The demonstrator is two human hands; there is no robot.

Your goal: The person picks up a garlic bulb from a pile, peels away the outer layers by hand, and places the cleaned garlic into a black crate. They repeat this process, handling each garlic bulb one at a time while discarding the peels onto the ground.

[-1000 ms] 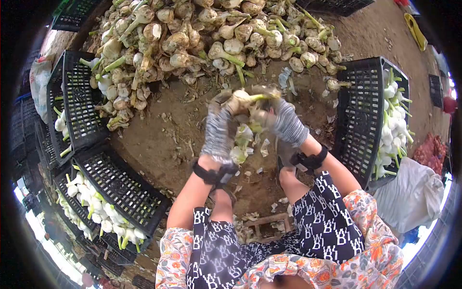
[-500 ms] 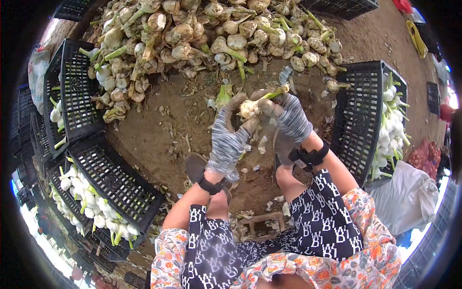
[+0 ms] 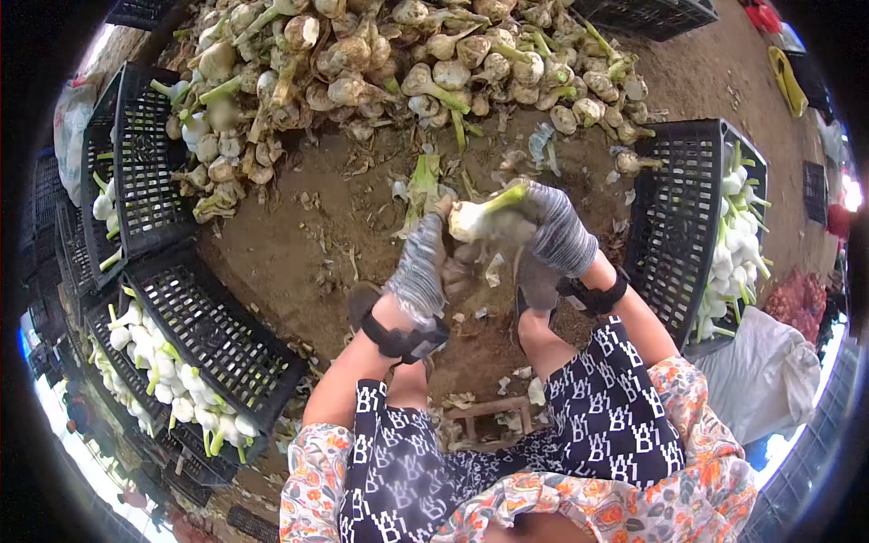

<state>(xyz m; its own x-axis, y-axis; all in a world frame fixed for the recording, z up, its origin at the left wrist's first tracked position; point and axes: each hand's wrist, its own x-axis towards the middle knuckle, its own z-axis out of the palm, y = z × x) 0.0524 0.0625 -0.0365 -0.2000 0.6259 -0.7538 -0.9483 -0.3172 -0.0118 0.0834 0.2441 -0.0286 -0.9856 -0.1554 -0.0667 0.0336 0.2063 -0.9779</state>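
Note:
A garlic bulb (image 3: 467,220) with a green stem stub is in front of me, its near side pale and cleaner than the bulbs on the heap. My right hand (image 3: 554,228), in a grey striped glove with bare-looking dirty fingertips, is closed around the stem side of it. At the bulb's left edge is my left hand (image 3: 425,262), gloved alike; one fingertip is close against the bulb. The lower fingers of that hand are smeared by motion, so their grip does not show. Black bands circle both wrists.
A heap of dirty garlic (image 3: 362,68) lies ahead. Black crates stand at the left (image 3: 217,339) and right (image 3: 674,222), with white trimmed garlic (image 3: 738,240) beside the right one's slatted wall. A leafy green stem (image 3: 424,181) and skin scraps litter the soil. A white sack (image 3: 765,371) sits at right.
The bulb has turned and now shows a paler, cleaner surface. My left hand has rotated and shifted slightly down, its fingers blurred. My right hand keeps hold of the bulb.

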